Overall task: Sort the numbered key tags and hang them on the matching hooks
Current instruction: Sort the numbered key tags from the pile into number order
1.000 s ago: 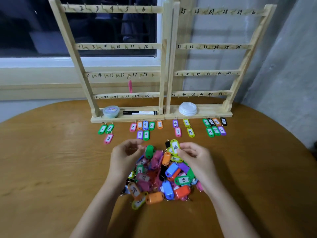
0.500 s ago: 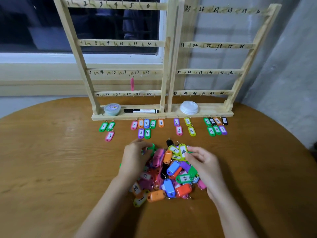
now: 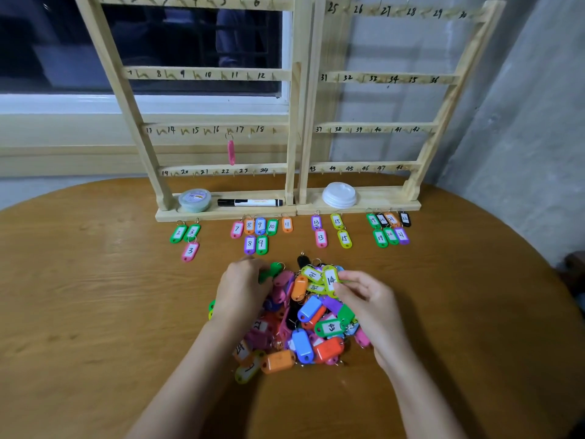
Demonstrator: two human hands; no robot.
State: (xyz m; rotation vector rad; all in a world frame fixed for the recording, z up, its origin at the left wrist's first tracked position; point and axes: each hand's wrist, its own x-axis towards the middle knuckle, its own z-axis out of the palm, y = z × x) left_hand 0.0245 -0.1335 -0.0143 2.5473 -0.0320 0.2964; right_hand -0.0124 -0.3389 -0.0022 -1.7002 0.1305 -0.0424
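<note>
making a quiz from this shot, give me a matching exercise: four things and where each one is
Things:
1. marker
2. white lids
3. pink tag
4. tag 14

Places:
A. hanging from a rack hook
B. right rack's base
C. in the right hand's fingers, over the pile
D. left rack's base

Pairs: 1-D, 2-B, 3-A, 4-C

The left hand (image 3: 242,288) covers much of the tag pile (image 3: 297,321) — what its fingers grip is hidden. The left rack (image 3: 218,131) loses its top rail to the frame's edge — and the hanging pink tag (image 3: 231,152), edge-on, shows no number.
</note>
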